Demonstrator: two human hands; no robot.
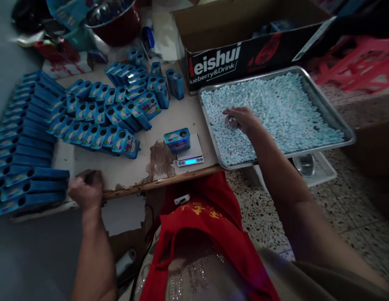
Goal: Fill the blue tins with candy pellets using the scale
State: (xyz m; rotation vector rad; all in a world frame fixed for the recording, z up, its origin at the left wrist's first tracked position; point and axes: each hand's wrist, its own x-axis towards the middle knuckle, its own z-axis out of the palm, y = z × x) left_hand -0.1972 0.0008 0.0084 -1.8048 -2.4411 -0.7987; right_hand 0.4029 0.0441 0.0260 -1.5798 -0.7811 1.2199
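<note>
Over a metal tray (326, 100) filled with small pale-blue and white candies (269, 108), my right hand (241, 119) has its fingers curled, with a few candies showing in them. My left hand (86, 188) is closed at the table's front edge, beside a row of blue boxes (34, 175). Something dark shows at its fingers, but I cannot make it out. Between my hands a small digital scale (194, 152) has a lit blue display. One blue candy box (177, 141) with a round hole in its top stands upright on it.
Several more blue boxes (103, 113) stand in rows on the table (125, 171). A large cardboard carton (219, 62) sits behind the tray. At the back left is a dark red bowl (119, 29). A pink plastic stool (357, 62) is at the right.
</note>
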